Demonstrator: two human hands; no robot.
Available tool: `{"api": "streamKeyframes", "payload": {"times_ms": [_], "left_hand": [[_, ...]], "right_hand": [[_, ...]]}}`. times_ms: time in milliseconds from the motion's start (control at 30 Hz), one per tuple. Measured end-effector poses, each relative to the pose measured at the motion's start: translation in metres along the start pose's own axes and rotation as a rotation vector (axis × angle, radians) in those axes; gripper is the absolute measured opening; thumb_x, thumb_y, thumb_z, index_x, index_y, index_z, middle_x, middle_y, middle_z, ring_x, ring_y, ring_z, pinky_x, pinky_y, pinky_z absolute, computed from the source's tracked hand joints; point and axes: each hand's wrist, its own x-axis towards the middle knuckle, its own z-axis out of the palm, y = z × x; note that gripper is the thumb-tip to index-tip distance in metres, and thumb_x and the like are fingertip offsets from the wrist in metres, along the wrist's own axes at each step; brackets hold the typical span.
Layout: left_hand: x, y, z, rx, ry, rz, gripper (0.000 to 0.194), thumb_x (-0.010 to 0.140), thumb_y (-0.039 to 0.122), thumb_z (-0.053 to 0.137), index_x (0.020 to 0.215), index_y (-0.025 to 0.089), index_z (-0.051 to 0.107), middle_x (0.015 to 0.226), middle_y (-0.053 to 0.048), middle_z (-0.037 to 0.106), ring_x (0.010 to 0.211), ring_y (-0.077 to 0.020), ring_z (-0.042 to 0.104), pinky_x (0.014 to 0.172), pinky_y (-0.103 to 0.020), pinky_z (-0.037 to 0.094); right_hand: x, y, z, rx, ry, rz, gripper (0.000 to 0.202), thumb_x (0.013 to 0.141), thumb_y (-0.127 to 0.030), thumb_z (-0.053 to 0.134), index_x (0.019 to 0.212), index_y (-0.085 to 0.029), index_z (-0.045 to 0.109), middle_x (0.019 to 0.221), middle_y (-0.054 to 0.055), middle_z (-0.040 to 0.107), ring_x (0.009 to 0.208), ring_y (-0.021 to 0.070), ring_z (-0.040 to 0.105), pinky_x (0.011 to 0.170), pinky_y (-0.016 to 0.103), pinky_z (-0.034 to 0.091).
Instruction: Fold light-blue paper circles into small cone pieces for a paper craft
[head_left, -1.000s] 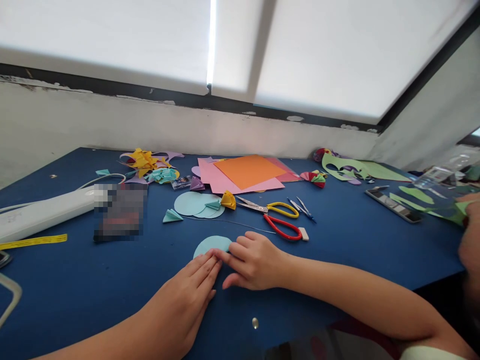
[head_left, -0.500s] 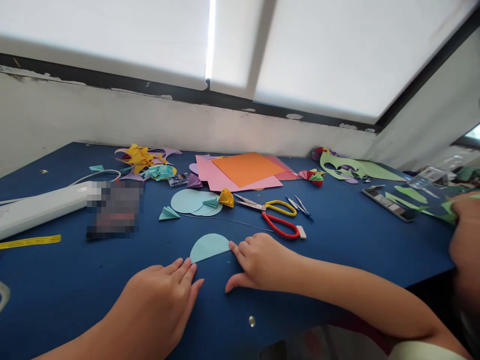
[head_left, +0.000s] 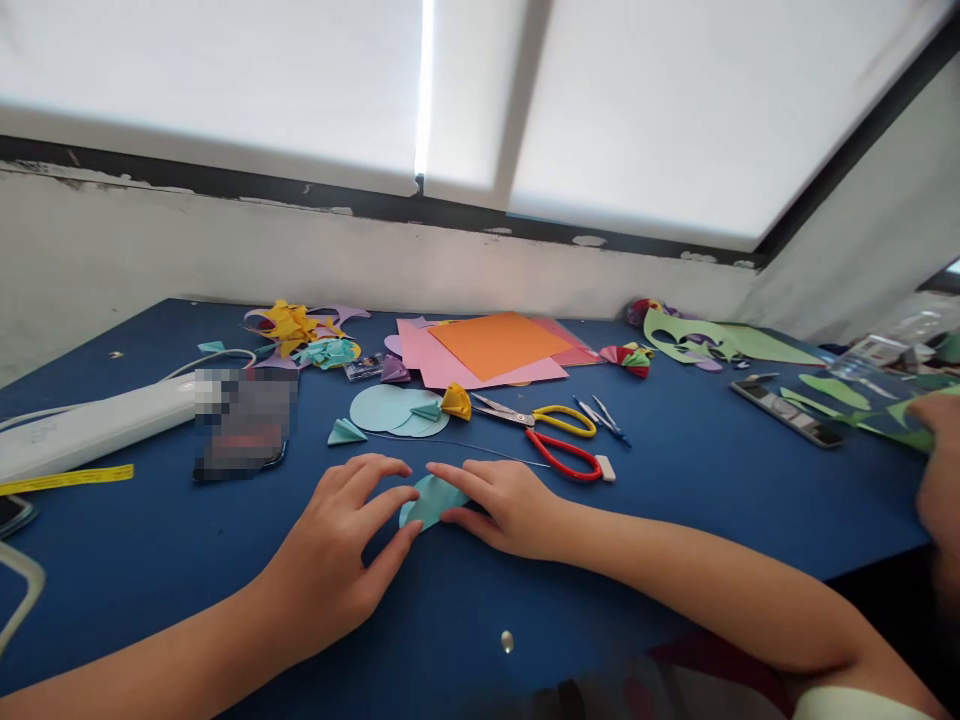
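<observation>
A light blue folded paper piece (head_left: 436,503) lies on the blue table between my two hands, one part of it raised along a crease. My left hand (head_left: 360,530) has its thumb and a finger at the paper's left end, with the index finger arched above. My right hand (head_left: 506,500) holds the right part between thumb and index finger, partly covering it. Just beyond are light blue paper circles (head_left: 379,408), small light blue folded cones (head_left: 346,432), a yellow folded cone (head_left: 456,401) and scissors (head_left: 564,455) with red and yellow handles.
Pink and orange sheets (head_left: 499,345) lie at the back, beside paper scraps (head_left: 292,325). On the left are a white power strip (head_left: 105,425) and a dark phone (head_left: 247,430). Another phone (head_left: 787,412) and another person's hand (head_left: 941,450) are at right. A shiny round bead (head_left: 507,642) sits near the front.
The light blue paper was a flat half circle with my hands at its two corners. Now it is partly folded over, and both hands have closed in around it.
</observation>
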Motion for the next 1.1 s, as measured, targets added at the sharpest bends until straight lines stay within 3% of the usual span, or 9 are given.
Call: {"api": "streamKeyframes", "payload": {"times_ms": [133, 233, 367, 533, 633, 767, 867, 1000, 1100], "left_hand": [[-0.004, 0.001, -0.004, -0.022, -0.046, 0.167, 0.038, 0.08, 0.005, 0.038, 0.108, 0.02, 0.058, 0.128, -0.008, 0.053, 0.122, -0.0271, 0.041, 0.095, -0.046, 0.036], [-0.003, -0.004, -0.005, 0.038, -0.063, 0.217, 0.048, 0.074, -0.001, 0.034, 0.11, 0.021, 0.059, 0.132, -0.006, 0.052, 0.125, -0.0271, 0.041, 0.095, -0.047, 0.034], [0.001, -0.015, -0.007, 0.192, 0.016, 0.247, 0.039, 0.083, 0.004, 0.039, 0.107, 0.024, 0.062, 0.134, -0.008, 0.051, 0.126, -0.0293, 0.041, 0.092, -0.049, 0.034], [0.003, -0.026, -0.009, 0.282, -0.021, 0.316, 0.039, 0.087, 0.002, 0.035, 0.101, 0.024, 0.064, 0.13, -0.004, 0.055, 0.123, -0.0265, 0.045, 0.096, -0.048, 0.031], [0.003, -0.029, -0.007, 0.278, -0.066, 0.322, 0.037, 0.088, 0.004, 0.034, 0.098, 0.022, 0.065, 0.116, -0.005, 0.065, 0.111, -0.0265, 0.055, 0.093, -0.049, 0.032], [0.007, -0.028, -0.004, 0.131, -0.087, 0.267, 0.03, 0.092, 0.014, 0.036, 0.094, 0.021, 0.065, 0.092, -0.005, 0.068, 0.089, -0.021, 0.059, 0.081, -0.04, 0.038], [0.013, -0.028, -0.001, 0.009, -0.112, 0.116, 0.026, 0.091, 0.019, 0.038, 0.086, 0.02, 0.064, 0.086, -0.005, 0.064, 0.081, -0.0189, 0.056, 0.072, -0.034, 0.041], [0.021, -0.031, 0.003, -0.054, -0.189, -0.078, 0.023, 0.091, 0.022, 0.039, 0.076, 0.018, 0.056, 0.08, -0.004, 0.059, 0.076, -0.0174, 0.053, 0.071, -0.031, 0.042], [0.025, -0.032, 0.007, -0.027, -0.202, -0.088, 0.022, 0.091, 0.022, 0.038, 0.075, 0.018, 0.054, 0.08, -0.003, 0.057, 0.077, -0.0178, 0.052, 0.072, -0.032, 0.043]], "right_hand": [[-0.002, 0.001, -0.001, -0.02, 0.112, -0.129, 0.025, 0.094, -0.028, 0.043, 0.114, -0.016, 0.052, 0.077, 0.003, 0.058, 0.064, 0.0119, 0.054, 0.058, 0.023, 0.04], [-0.003, 0.001, -0.004, -0.067, 0.212, -0.262, 0.014, 0.092, -0.02, 0.046, 0.095, -0.014, 0.057, 0.079, 0.005, 0.061, 0.07, 0.0118, 0.057, 0.065, 0.024, 0.044], [-0.005, 0.004, -0.009, -0.103, 0.275, -0.379, 0.015, 0.091, -0.016, 0.045, 0.101, -0.011, 0.056, 0.087, 0.007, 0.064, 0.086, 0.0137, 0.06, 0.071, 0.024, 0.045], [-0.005, 0.013, -0.016, -0.269, 0.053, -0.416, 0.019, 0.093, -0.017, 0.04, 0.102, -0.013, 0.056, 0.083, 0.005, 0.061, 0.069, 0.0125, 0.054, 0.055, 0.025, 0.037], [-0.004, 0.017, -0.018, -0.309, -0.077, -0.373, 0.018, 0.091, -0.016, 0.041, 0.1, -0.014, 0.057, 0.083, 0.004, 0.059, 0.066, 0.0124, 0.049, 0.054, 0.026, 0.033], [-0.002, 0.019, -0.019, -0.24, -0.138, -0.335, 0.018, 0.089, -0.014, 0.042, 0.101, -0.014, 0.056, 0.086, 0.004, 0.058, 0.069, 0.0124, 0.048, 0.059, 0.025, 0.034], [0.0, 0.017, -0.017, -0.192, -0.128, -0.247, 0.016, 0.09, -0.016, 0.041, 0.094, -0.015, 0.057, 0.082, 0.004, 0.058, 0.068, 0.0121, 0.049, 0.06, 0.025, 0.035], [0.0, 0.006, -0.012, -0.4, 0.1, -0.104, 0.028, 0.093, -0.03, 0.043, 0.103, -0.009, 0.058, 0.083, 0.009, 0.062, 0.071, 0.0171, 0.054, 0.06, 0.029, 0.037], [-0.001, -0.003, -0.009, -0.522, 0.223, -0.237, 0.035, 0.092, -0.028, 0.047, 0.122, -0.01, 0.051, 0.112, 0.012, 0.061, 0.1, 0.0245, 0.055, 0.078, 0.036, 0.041]]}}
